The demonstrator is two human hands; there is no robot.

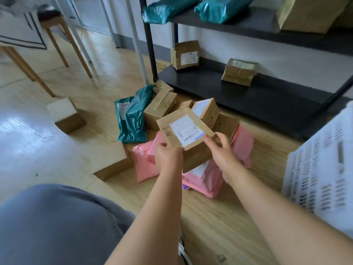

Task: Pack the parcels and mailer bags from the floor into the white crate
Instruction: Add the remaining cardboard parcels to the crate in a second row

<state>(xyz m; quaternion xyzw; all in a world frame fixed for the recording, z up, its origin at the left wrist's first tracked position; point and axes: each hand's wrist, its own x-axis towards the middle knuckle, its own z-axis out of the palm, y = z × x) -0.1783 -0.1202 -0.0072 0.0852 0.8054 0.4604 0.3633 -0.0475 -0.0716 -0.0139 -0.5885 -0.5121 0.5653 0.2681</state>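
A flat cardboard parcel [186,131] with a white barcode label on its top face is held between both hands above the heap on the floor [219,217], tilted so the label faces up. The left hand [168,156] is closed on its near left corner, thumb on top; the right hand [222,152] grips its near right edge, the fingers [211,141] pressed against the label's corner. Directly beneath it lie pink mailer bags [205,180], one at the left, one under the parcel and one at the right edge of the heap. Behind it several brown boxes [159,108] are piled together, one small box [207,109] bearing a label. Two teal mailer bags [133,117] lean against the left side of the pile. A lone box [65,115] stands well apart to the left, and another flat box [112,159] lies just beside the pink bags. The white crate [322,161], perforated, is seen at the right edge. A dark shelf unit [248,90] behind carries more parcels and teal bags.
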